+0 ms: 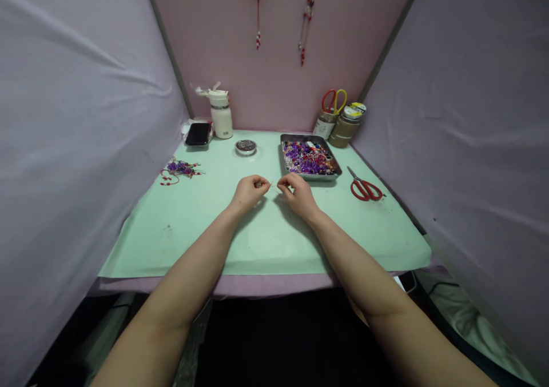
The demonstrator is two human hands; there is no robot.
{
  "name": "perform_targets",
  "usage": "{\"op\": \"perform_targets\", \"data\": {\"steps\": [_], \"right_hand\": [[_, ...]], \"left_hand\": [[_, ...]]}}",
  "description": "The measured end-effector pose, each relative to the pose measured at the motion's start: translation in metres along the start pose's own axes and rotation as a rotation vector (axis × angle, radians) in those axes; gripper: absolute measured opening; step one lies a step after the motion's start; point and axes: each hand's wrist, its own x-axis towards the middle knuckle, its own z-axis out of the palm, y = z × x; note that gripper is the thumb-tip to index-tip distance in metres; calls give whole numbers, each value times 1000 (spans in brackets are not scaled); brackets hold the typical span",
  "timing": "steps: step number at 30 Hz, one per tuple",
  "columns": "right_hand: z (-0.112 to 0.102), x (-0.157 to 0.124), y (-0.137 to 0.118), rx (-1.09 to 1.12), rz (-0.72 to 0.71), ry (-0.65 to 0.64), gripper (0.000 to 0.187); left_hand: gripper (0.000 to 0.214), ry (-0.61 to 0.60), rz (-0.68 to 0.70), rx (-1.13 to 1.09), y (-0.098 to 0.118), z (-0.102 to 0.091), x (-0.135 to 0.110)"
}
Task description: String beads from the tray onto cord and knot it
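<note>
My left hand [249, 191] and my right hand [298, 194] rest close together on the mint-green mat [266, 238] at the table's middle. Both are closed in a pinch. A thin thread [273, 187] runs between the fingertips, with something small on it that I cannot make out. Just behind my right hand stands a metal tray [284, 157] filled with purple, red and clear beads [307, 158].
Red scissors [364, 188] lie right of the tray. A beaded piece [180, 170] lies at the left edge. At the back stand a phone [198, 134], a white bottle [221, 115], a thread spool [246, 146] and jars [338, 125]. Fabric walls close in on three sides.
</note>
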Motion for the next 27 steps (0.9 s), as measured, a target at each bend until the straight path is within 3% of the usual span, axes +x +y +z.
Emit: {"op": "perform_targets", "data": {"steps": [5,8,13,17,27], "right_hand": [[-3,2,-6,21,-31,-28,8],[-4,2,-8,145,101,-39,9],[-5,2,-9,450,402,-90,19],[-7,4,-10,608,552,-149,26],[-6,3,-5,803,639,-227,29]], "left_hand": [[12,-136,53,-29,5,0,-4],[12,-166,66,-58,7,-1,-5],[16,-135,94,-48,10,-3,-4],[17,-95,134,-65,9,-3,-3],[14,-74,182,-124,12,-1,-6]]}}
